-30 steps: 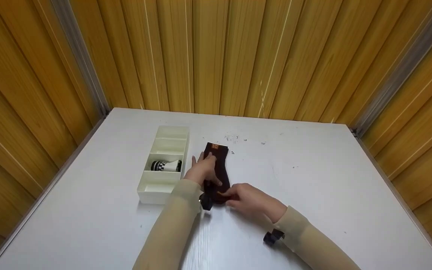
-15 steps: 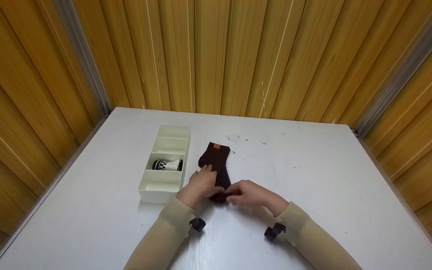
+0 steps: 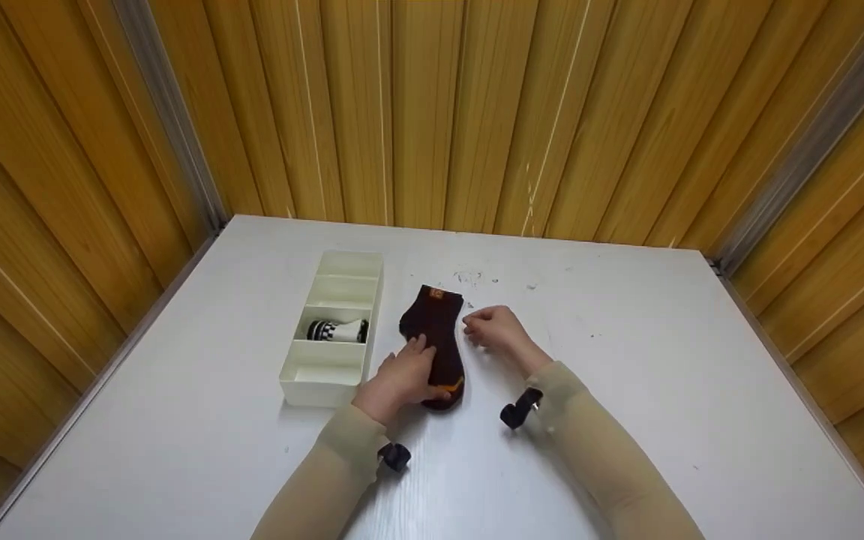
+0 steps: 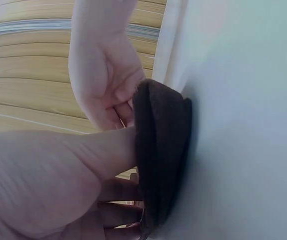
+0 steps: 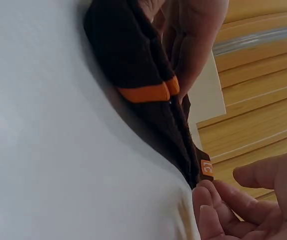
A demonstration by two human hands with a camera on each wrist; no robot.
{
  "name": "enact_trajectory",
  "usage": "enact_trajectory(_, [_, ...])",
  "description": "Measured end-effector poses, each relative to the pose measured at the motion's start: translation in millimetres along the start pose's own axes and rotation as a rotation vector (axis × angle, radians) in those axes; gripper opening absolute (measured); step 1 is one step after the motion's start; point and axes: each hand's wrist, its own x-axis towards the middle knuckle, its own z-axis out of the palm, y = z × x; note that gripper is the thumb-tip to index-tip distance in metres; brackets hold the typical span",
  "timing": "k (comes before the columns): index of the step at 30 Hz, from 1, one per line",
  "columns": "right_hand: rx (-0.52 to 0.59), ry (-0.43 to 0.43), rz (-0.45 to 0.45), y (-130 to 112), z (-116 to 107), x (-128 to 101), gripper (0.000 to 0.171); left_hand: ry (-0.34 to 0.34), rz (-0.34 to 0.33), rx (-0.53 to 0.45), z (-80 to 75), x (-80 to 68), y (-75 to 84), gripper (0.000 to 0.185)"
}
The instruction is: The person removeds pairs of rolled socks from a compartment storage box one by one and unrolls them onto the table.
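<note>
So the left hand (image 3: pixel 400 376) is lying flat on the near half of the dark brown sock (image 3: pixel 436 341), fingers straight and pressing it onto the white tabletop (image 3: pixel 627 420). Right hand (image 3: pixel 498 328) sits just beside the sock's far end, fingers loosely curled, holding nothing. Just left of the sock is a white divided organizer (image 3: pixel 331 330) with a rolled black-and-white sock (image 3: pixel 334 330) in a middle compartment.

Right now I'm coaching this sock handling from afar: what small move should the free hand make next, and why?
Probably bring the right hand the short way to the cuff end of the dark brown sock with the orange stripe and pinch it there. The left hand already presses the sock's near half flat on the white table, while the right hand hovers beside the cuff holding nothing.
</note>
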Motion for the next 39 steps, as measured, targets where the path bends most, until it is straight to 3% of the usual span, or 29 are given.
enact_trajectory(7, [0.085,0.136,-0.007,-8.6,6.8,24.7,0.035,-0.003,-0.011,-0.009,0.5,0.6,0.6,0.088])
enact_trajectory(15, [0.468,0.082,0.166,-10.9,11.2,33.5,0.040,0.003,0.002,-0.004,2.3,1.2,-0.5,0.088])
enact_trajectory(18, [0.540,0.068,0.209,-12.0,9.6,35.0,0.036,0.004,0.002,-0.002,2.0,0.9,-1.2,0.087])
enact_trajectory(28, [0.602,0.058,0.215,-11.4,12.3,39.7,0.035,0.008,0.014,0.050,-2.4,-2.3,2.3,0.085])
enact_trajectory(31, [0.567,0.080,0.214,-9.6,15.9,40.4,0.038,0.030,0.050,0.096,-5.3,-5.5,6.7,0.068])
enact_trajectory(36, [0.525,0.114,0.187,-9.3,20.8,41.0,0.033,0.061,0.139,0.148,-11.6,-11.7,17.0,0.020])
enact_trajectory(39, [0.499,0.119,0.171,-10.7,22.8,41.2,0.034,0.045,0.148,0.135,-14.3,-14.1,21.4,0.023])
